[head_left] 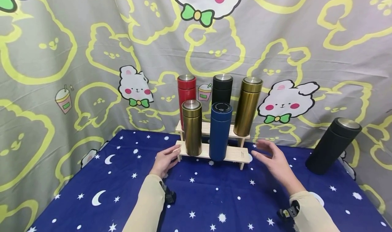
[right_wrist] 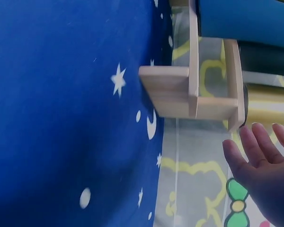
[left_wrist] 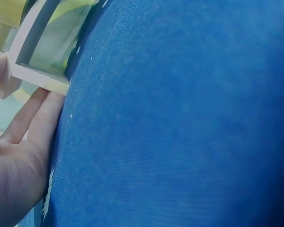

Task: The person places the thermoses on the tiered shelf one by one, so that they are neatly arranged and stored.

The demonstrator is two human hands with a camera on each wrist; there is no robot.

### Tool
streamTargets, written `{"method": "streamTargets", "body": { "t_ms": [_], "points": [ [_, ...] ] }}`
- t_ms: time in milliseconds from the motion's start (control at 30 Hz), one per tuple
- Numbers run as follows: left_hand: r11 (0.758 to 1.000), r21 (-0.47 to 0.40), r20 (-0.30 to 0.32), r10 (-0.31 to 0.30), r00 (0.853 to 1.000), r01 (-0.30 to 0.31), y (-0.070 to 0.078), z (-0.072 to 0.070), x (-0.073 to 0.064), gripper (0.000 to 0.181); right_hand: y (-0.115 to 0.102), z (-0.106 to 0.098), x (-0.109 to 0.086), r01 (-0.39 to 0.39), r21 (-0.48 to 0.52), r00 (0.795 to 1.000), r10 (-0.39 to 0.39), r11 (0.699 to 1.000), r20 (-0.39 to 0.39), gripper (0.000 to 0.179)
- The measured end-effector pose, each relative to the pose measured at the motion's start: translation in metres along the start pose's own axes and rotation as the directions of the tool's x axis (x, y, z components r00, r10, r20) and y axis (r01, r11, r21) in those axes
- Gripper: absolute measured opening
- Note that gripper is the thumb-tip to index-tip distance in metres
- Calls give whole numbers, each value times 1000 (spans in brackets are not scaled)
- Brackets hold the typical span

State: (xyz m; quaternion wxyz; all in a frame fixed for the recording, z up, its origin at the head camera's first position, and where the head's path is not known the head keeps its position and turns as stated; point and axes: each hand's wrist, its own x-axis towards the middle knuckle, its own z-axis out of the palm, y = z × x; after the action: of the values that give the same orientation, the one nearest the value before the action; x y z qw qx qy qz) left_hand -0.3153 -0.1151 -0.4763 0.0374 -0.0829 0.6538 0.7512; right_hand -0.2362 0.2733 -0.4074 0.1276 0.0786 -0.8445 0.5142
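A two-tier wooden rack [head_left: 235, 152] stands on the blue cloth, carrying several thermos bottles. Its lower tier holds a short bronze thermos [head_left: 193, 133] and a blue thermos [head_left: 219, 133]. Behind them stand a red thermos [head_left: 187, 89], a black thermos [head_left: 222, 87] and a tall gold thermos [head_left: 248, 106]. At the rack's left end my left hand [head_left: 164, 160] touches the lower tier, its fingers [left_wrist: 45, 118] fairly straight against the leg. My right hand [head_left: 272, 159] hovers just off the right end, fingers spread and nothing in it.
Farther right, a separate large black thermos [head_left: 332, 147] stands on the star-and-moon tablecloth [head_left: 211, 198]. A grey curtain [head_left: 159, 51] with yellow cartoon outlines hangs close behind the rack and along the left side.
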Motion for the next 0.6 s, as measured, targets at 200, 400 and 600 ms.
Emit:
{"method": "streamTargets", "body": {
  "t_ms": [200,400,600],
  "points": [
    [1000,0,2,-8,1000,8,0,-1,0,41,9,-11,-9,19,-48,999,-21,999,-45,53],
    [1000,-8,4,-18,1000,18,0,-1,0,42,15,-24,-18,7,-27,996,-10,1000,-85,50],
    [1000,-21,8,-13,1000,13,0,0,1,41,19,-34,-23,-3,-43,996,-1,999,-91,50]
  ]
}}
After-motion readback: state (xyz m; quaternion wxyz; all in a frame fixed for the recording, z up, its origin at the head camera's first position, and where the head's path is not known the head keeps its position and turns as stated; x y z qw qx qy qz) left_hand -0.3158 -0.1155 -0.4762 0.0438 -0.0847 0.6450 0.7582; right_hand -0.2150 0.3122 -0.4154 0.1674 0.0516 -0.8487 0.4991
